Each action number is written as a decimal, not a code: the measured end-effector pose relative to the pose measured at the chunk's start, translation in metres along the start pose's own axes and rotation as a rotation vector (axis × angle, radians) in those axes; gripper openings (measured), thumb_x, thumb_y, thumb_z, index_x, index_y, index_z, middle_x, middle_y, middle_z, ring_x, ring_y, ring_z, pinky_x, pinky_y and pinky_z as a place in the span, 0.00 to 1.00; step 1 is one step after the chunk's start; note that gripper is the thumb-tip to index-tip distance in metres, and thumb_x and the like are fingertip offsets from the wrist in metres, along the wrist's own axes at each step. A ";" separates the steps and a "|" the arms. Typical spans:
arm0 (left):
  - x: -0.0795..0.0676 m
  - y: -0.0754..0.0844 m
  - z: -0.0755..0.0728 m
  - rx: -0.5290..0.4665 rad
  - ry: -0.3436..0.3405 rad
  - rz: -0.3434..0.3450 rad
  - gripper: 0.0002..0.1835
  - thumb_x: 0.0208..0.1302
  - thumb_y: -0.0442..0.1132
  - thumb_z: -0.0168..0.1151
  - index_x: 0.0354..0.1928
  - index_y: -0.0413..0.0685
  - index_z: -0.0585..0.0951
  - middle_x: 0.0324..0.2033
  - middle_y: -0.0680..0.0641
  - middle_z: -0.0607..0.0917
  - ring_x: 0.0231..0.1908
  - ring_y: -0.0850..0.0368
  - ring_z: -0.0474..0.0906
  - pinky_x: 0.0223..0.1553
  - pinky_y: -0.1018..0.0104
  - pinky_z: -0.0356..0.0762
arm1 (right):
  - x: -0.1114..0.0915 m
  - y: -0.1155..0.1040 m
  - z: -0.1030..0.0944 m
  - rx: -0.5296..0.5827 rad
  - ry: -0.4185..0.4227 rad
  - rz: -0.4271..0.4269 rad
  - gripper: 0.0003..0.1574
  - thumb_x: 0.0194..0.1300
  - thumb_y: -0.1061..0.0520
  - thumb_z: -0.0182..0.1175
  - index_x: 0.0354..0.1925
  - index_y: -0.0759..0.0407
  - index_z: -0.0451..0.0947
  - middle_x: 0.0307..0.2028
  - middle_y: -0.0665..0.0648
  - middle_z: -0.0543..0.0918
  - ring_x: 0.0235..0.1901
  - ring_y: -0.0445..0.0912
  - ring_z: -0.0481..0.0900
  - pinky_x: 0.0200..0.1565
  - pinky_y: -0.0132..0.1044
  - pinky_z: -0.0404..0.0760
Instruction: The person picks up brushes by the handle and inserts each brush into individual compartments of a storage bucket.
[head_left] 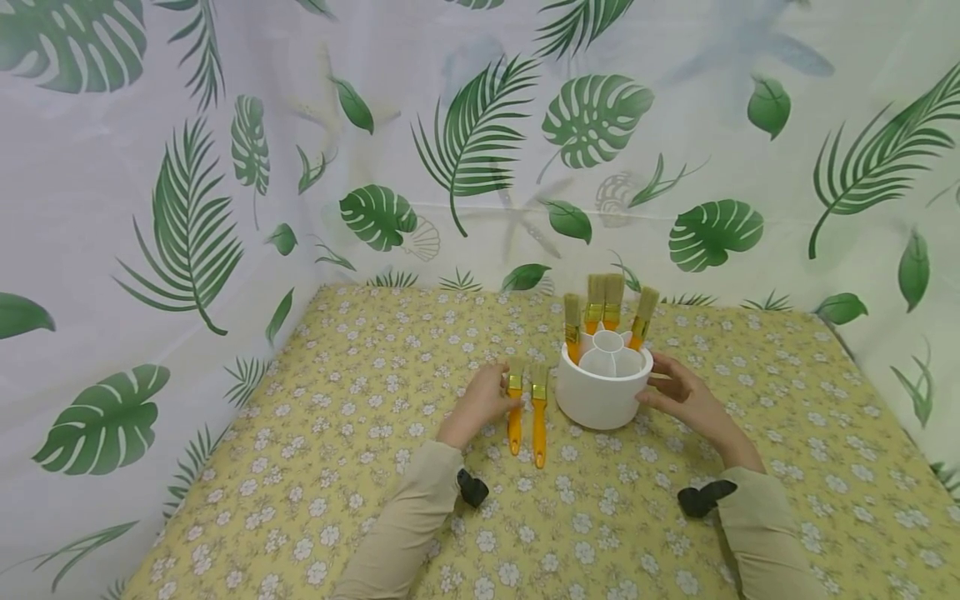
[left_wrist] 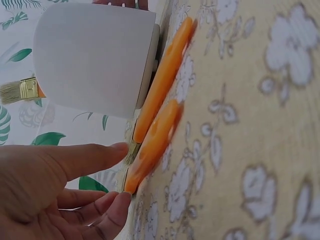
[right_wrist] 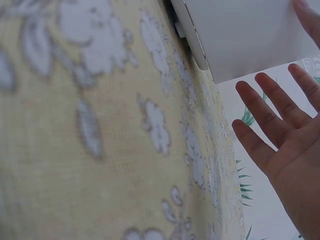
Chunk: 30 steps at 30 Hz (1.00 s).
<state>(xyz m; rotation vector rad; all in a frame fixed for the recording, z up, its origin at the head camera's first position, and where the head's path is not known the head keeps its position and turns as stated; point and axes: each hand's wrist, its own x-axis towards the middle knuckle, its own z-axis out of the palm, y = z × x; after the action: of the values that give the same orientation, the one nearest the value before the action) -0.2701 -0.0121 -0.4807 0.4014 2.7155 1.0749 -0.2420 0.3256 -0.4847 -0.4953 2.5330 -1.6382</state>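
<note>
Two paintbrushes with orange handles lie side by side on the cloth, the left paintbrush [head_left: 514, 417] and the right paintbrush [head_left: 539, 417]. My left hand [head_left: 483, 400] is at the left one, thumb across it and fingertips at its side. In the left wrist view a gap shows between thumb and fingers. Beside the brushes stands a round white organizer [head_left: 600, 400] with compartments, holding several upright paintbrushes [head_left: 612, 300], bristles up. My right hand [head_left: 686, 400] is at the organizer's right side, fingers spread and thumb against or close to its wall; contact is hard to tell.
A yellow floral cloth [head_left: 337, 467] covers the table. Behind it and at the left hangs a white curtain [head_left: 465, 267] with green leaf prints. Black wrist mounts [head_left: 472, 488] sit on both sleeves.
</note>
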 end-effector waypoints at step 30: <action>-0.004 0.004 0.008 -0.003 0.062 0.011 0.12 0.53 0.37 0.68 0.36 0.36 0.78 0.23 0.50 0.74 0.20 0.61 0.66 0.17 0.72 0.66 | 0.000 0.000 0.001 0.011 0.000 0.013 0.42 0.65 0.55 0.57 0.71 0.51 0.49 0.63 0.65 0.61 0.62 0.65 0.62 0.52 0.53 0.77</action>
<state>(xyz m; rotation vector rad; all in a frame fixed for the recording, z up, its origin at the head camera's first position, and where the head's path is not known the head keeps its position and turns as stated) -0.2629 -0.0057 -0.4836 0.3893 2.7681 1.1125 -0.2417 0.3249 -0.4854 -0.4777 2.5204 -1.6465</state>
